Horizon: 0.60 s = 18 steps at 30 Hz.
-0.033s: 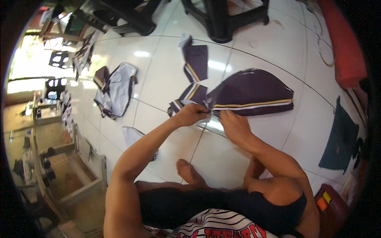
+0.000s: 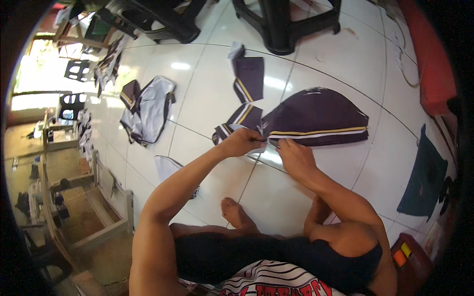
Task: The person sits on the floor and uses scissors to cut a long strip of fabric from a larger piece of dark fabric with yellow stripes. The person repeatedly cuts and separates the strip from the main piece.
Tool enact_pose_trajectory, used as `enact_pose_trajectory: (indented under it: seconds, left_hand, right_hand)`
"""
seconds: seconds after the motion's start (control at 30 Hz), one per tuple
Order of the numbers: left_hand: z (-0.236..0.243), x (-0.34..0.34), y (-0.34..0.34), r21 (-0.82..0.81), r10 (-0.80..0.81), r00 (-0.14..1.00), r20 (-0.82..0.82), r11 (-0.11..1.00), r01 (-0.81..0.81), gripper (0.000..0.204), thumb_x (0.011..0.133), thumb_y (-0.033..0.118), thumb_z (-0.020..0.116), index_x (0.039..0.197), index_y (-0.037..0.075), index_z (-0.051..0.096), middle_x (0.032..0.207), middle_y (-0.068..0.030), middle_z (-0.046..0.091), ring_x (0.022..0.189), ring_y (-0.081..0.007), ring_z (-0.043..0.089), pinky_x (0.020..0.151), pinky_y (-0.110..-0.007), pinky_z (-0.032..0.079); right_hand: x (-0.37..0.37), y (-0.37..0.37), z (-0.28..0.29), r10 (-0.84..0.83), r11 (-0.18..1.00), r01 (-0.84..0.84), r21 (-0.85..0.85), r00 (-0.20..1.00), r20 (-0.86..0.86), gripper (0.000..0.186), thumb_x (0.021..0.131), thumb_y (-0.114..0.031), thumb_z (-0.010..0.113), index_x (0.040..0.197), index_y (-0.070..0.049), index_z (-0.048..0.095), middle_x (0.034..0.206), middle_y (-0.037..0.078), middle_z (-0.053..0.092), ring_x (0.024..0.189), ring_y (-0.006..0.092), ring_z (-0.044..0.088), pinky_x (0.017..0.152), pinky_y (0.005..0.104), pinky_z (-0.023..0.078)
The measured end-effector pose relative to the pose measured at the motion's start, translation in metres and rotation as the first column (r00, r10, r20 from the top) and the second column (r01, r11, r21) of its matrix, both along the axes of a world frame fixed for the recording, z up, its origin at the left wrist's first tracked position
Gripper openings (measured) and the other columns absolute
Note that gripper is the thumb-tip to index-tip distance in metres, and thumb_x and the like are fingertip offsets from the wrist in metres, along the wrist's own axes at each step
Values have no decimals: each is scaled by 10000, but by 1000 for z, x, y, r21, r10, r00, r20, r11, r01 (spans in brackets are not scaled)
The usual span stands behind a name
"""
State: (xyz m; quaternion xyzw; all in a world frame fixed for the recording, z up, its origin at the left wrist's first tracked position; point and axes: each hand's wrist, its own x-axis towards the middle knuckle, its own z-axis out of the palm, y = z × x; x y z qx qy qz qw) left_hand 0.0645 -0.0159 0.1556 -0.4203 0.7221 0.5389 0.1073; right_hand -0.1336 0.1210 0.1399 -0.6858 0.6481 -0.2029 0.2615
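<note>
Cloth (image 2: 321,111), dark purple and roughly dome-shaped, is lying on the white tiled floor (image 2: 276,192) just ahead of the person, its curved edge facing away and a yellow and a white stripe running along its near, straighter side. The left hand (image 2: 244,142) is pinching at the left end of that striped side, thumb and fingers drawn together on a dark edge; the fingers are hiding exactly how much they are gripping. The right hand (image 2: 296,155) is working just beside it, its fingers curling in and its fingertips closing on the near edge below the stripes. A narrow gap is separating the two hands.

Left of the cloth, a smaller striped piece (image 2: 243,116) is lying partly behind the left hand, and beyond it an upper striped piece (image 2: 250,79) is stretching away toward a black stool (image 2: 279,29). Farther left, a pale garment (image 2: 153,108) with dark parts is resting in a crumpled heap, well apart from the hands. A pale scrap (image 2: 168,166) is showing beside the left forearm. Over on the right, a dark green cloth (image 2: 422,175) is spreading on the floor, and nearer the person a dark red bag (image 2: 417,254) is holding orange and yellow things. A bare foot (image 2: 237,216) is resting on the tiles between the forearms.
</note>
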Motion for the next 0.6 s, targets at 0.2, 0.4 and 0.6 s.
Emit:
enact_pose_trajectory:
  seconds: [0.2, 0.4, 0.6]
  left_hand:
    - [17, -5, -2, -15, -97, 990, -105, 995, 96, 296, 909, 286, 777, 995, 10, 713, 816, -28, 680, 755, -89, 575, 691, -289, 477]
    - [62, -16, 1, 75, -81, 980, -184, 993, 96, 393, 838, 385, 825, 932, 28, 688, 776, -65, 661, 721, -148, 608, 666, -291, 478]
    - [113, 11, -27, -2, -359, 933, -22, 933, 359, 532, 865, 456, 785, 754, -29, 597, 615, -112, 442, 608, -164, 419, 572, -366, 373]
  right_hand:
    - [-10, -8, 11, -233, 972, 192, 138, 871, 433, 320, 928, -234, 725, 1118, 7, 635, 928, 114, 695, 709, 239, 667, 631, 390, 525]
    - [-25, -19, 42, -369, 883, -25, 469, 583, 724, 191, 933, -215, 735, 988, -35, 699, 772, -13, 623, 624, 43, 506, 558, 230, 405]
    - [-117, -13, 97, -461, 881, 343, 327, 457, 761, 162, 959, -246, 697, 984, -87, 683, 734, -47, 595, 476, 8, 436, 406, 208, 350]
